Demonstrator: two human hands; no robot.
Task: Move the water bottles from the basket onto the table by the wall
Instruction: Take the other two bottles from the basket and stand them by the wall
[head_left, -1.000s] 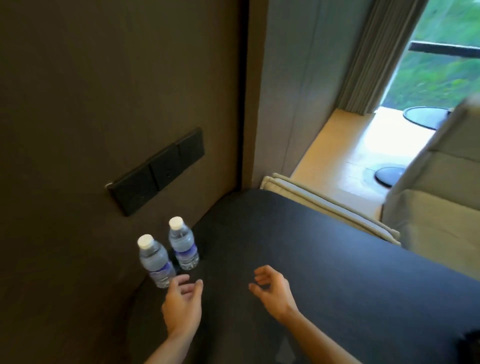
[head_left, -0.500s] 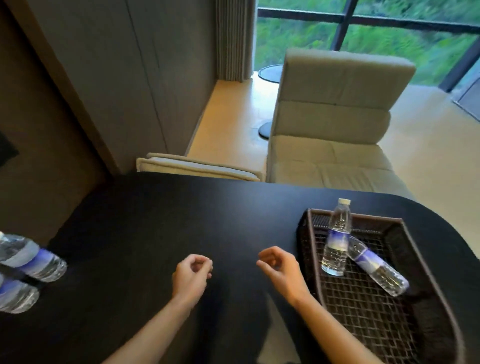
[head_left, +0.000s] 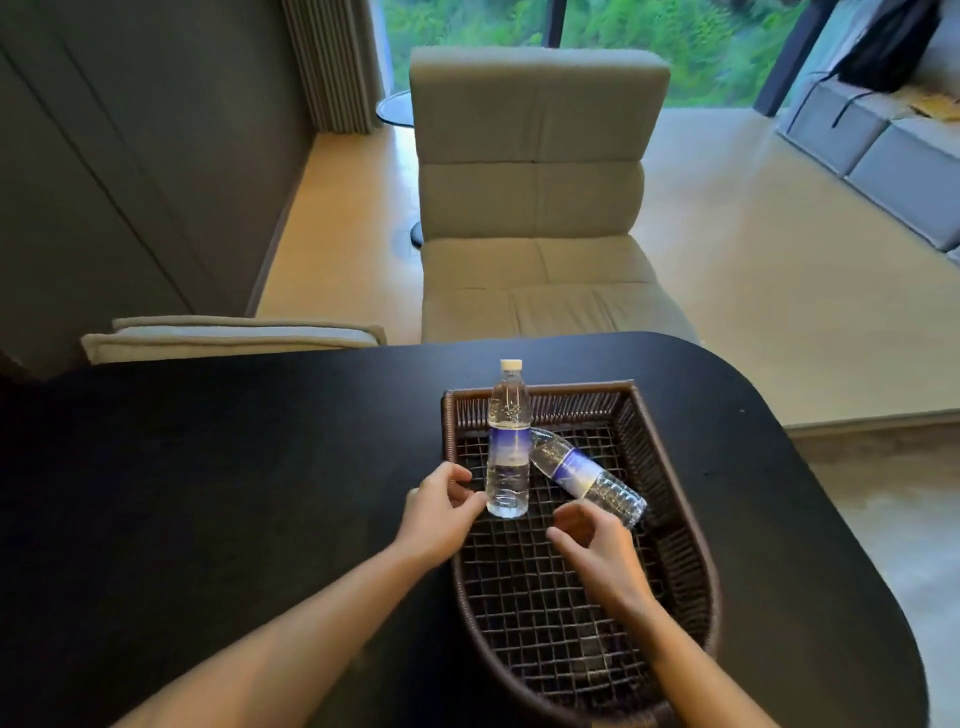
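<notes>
A dark woven basket (head_left: 670, 499) sits on the black table (head_left: 208, 493). Inside it one clear water bottle (head_left: 508, 441) with a white cap and blue label stands upright. A second bottle (head_left: 584, 475) lies on its side, leaning against the first. My left hand (head_left: 441, 512) is at the basket's left rim, fingers apart, fingertips almost at the base of the upright bottle. My right hand (head_left: 592, 551) hovers over the basket floor, fingers curled and apart, just below the lying bottle's base. Neither hand holds anything.
A beige upholstered chair (head_left: 530, 208) stands beyond the table's far edge, and another chair's back (head_left: 228, 338) shows at the far left. A grey wall (head_left: 130, 156) runs along the left. A grey sofa (head_left: 883, 145) is at the far right.
The view swung right, away from the wall and the two bottles standing there. Both hands moved forward into the basket and opened beside the two bottles.
</notes>
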